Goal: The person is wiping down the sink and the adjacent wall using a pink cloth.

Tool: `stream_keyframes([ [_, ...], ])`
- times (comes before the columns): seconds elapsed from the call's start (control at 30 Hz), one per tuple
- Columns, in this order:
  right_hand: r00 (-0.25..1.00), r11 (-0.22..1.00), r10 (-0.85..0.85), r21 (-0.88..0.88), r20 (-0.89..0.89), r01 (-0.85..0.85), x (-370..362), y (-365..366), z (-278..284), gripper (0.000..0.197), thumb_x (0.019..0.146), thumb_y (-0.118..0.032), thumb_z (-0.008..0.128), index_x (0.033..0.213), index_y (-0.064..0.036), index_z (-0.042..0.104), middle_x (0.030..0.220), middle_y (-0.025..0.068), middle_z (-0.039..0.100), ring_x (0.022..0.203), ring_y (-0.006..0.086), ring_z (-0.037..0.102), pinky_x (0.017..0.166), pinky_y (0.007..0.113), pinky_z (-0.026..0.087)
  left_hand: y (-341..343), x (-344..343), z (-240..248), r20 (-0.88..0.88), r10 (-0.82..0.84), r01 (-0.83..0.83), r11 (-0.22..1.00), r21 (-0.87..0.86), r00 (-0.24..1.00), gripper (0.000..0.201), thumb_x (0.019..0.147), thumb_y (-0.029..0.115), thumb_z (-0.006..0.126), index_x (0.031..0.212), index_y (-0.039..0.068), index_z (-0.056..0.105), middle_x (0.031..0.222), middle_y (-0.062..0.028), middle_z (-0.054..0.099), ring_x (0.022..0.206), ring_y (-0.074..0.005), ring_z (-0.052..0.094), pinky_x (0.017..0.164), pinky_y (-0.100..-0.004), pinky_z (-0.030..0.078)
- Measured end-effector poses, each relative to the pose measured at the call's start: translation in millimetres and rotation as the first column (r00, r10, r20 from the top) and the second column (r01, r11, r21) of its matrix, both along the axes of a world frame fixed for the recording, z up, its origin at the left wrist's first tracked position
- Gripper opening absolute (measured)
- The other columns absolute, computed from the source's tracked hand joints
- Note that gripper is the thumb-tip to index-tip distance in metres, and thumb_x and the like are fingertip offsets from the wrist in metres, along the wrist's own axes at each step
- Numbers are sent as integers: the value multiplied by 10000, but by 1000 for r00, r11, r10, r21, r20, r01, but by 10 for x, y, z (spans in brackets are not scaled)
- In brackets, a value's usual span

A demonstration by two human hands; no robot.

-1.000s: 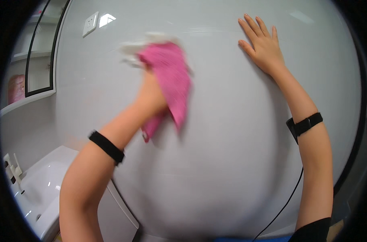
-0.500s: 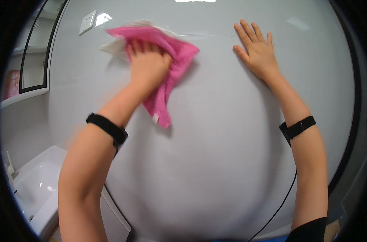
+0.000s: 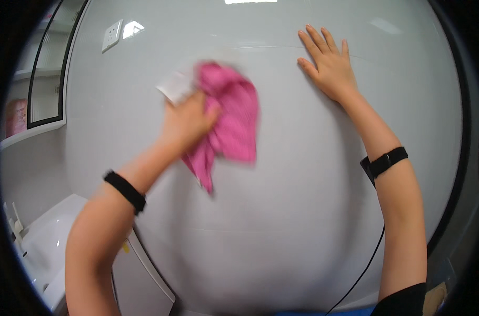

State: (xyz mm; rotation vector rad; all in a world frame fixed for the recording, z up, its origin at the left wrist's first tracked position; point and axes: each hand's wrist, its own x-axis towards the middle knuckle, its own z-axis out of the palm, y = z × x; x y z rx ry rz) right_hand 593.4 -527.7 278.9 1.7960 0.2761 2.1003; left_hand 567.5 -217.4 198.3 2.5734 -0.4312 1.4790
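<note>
From here, the left hand (image 3: 189,124) grips a pink cloth (image 3: 235,121) (something white (image 3: 175,87) pokes out beside it) at the wall (image 3: 287,189). The right hand (image 3: 331,68) lies open and spread against that wall. A broad stretch separates the hands; farther out come the socket (image 3: 112,36), upper left, and the dark edge (image 3: 465,126), right.

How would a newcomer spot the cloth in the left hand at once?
Start from the large glossy pale-grey wall filling most of the view. A little left of its middle, the left hand holds the cloth. It is bright pink with loose corners hanging down, unlike the whitish piece at that hand's upper left.
</note>
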Motion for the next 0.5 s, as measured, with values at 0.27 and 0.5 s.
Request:
stream_keyframes([
  [0.27, 1000, 995, 16, 95, 9, -17, 56, 189, -229, 599, 926, -505, 418, 1456, -237, 346, 1545, 39, 250, 1412, 341, 206, 1086, 659, 117, -201, 188, -34, 527, -152, 29, 972, 235, 836, 406, 825, 280, 537, 1157, 54, 596, 1268, -197, 528, 1247, -443, 386, 1045, -664, 165],
  [0.5, 949, 964, 217, -105, -230, -246, -124, 698, -1456, 613, 803, -376, 623, 1323, -76, 502, 1518, 42, 294, 1406, 336, 221, 1032, 716, 169, -459, 106, -621, 189, -128, 57, 938, 341, 974, 300, 815, 331, 547, 944, 86, 663, 1010, -110, 655, 1055, -375, 545, 923, -581, 368],
])
